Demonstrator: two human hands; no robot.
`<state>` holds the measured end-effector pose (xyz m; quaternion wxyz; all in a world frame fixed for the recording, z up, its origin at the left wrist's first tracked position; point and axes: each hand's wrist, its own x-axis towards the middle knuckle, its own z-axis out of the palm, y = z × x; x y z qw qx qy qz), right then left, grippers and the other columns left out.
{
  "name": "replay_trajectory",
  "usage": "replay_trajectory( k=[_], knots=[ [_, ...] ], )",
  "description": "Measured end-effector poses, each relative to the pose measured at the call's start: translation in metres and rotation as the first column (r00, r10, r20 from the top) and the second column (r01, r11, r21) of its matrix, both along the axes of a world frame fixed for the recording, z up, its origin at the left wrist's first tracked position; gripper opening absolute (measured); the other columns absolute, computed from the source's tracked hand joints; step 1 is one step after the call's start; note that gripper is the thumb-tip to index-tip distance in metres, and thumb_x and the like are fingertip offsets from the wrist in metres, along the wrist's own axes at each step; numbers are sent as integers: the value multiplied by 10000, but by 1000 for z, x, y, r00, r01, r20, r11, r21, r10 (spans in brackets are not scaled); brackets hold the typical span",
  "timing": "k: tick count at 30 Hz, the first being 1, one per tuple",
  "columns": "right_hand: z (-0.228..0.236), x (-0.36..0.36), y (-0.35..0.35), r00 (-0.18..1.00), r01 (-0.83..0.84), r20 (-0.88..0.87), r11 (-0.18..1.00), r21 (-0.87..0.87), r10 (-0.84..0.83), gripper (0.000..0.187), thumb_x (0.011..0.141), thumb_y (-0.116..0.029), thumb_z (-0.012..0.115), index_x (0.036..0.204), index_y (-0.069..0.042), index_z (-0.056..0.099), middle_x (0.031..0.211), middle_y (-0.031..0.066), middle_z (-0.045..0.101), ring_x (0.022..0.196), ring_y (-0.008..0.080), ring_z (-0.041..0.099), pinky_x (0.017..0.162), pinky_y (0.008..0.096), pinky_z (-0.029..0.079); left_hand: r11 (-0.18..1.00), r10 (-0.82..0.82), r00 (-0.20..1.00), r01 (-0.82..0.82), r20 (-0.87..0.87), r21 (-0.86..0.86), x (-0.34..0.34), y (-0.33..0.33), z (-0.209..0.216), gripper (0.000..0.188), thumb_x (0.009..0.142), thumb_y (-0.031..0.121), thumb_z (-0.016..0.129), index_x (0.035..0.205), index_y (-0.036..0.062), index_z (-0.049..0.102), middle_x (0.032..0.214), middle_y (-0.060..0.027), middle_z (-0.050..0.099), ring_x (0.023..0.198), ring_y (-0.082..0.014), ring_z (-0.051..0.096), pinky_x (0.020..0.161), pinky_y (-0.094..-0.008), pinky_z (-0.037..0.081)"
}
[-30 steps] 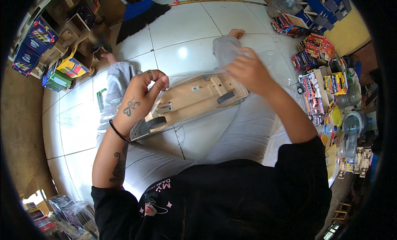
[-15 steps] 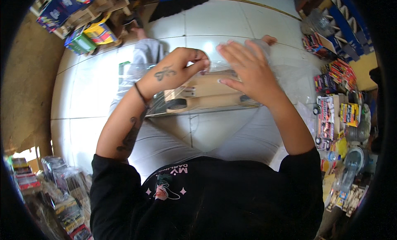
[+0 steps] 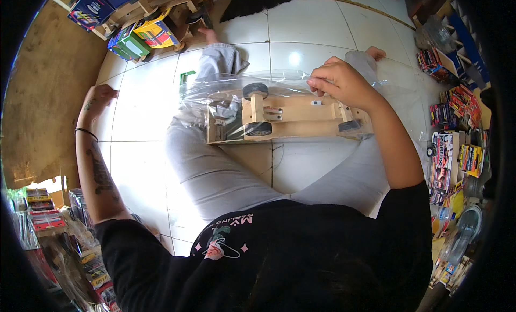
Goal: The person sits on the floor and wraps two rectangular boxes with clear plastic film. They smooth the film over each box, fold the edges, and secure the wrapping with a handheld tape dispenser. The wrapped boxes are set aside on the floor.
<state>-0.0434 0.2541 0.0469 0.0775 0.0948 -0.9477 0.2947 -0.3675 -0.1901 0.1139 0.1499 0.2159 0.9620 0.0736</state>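
Person seated cross-legged on white tile floor point(image 3: 145, 113), seen from above. Right hand point(image 3: 338, 83) has fingers pinched shut on the far edge of a clear plastic bag point(image 3: 215, 94), prob. to keep it steady. In the bag, a wooden toy car point(image 3: 285, 118) w/ black wheels lies across the lap, centre of scene. Left hand point(image 3: 99, 97) is out far left, holding nothing, fingers loosely curled near the floor, well apart from the car. Colourful boxes point(image 3: 134, 40) far left; more packaged toys point(image 3: 457, 145) right.

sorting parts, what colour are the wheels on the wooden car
Black, on the pale wooden car in the clear bag; head view.
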Motion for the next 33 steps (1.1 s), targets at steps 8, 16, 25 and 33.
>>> replay_trajectory(
  k=[8,16,25,33],
  knots=[
    [1,0,1,998,-12,56,995,-104,18,343,936,-256,536,725,4,611,597,90,603,532,169,555,554,307,440,379,-623,596,796,-506,471,181,223,-62,430,846,380,651,1149,76,619,1083,-119,653,1088,-266,591,1103,-590,160],
    [6,14,-24,866,284,-485,918,277,-121,296,824,-297,644,1020,-77,635,922,29,634,949,231,559,850,399,423,590,-717,673,448,181,672,165,262,-62,249,895,269,572,940,64,704,895,-109,687,785,-170,618,753,-315,488],
    [-22,14,-30,911,196,-409,928,317,-53,165,774,-203,672,903,-104,642,931,-8,587,963,178,537,935,373,344,592,-624,748,641,-226,488,191,261,-63,256,893,275,610,1032,64,651,983,-100,663,952,-241,609,1013,-399,359],
    [-13,36,3,971,123,-236,914,386,-31,80,803,-193,644,817,-114,640,759,11,616,763,200,568,823,370,401,494,-633,676,727,-376,476,211,252,-77,120,840,211,673,797,103,702,805,0,670,899,-177,594,1068,-513,236]
  ],
)
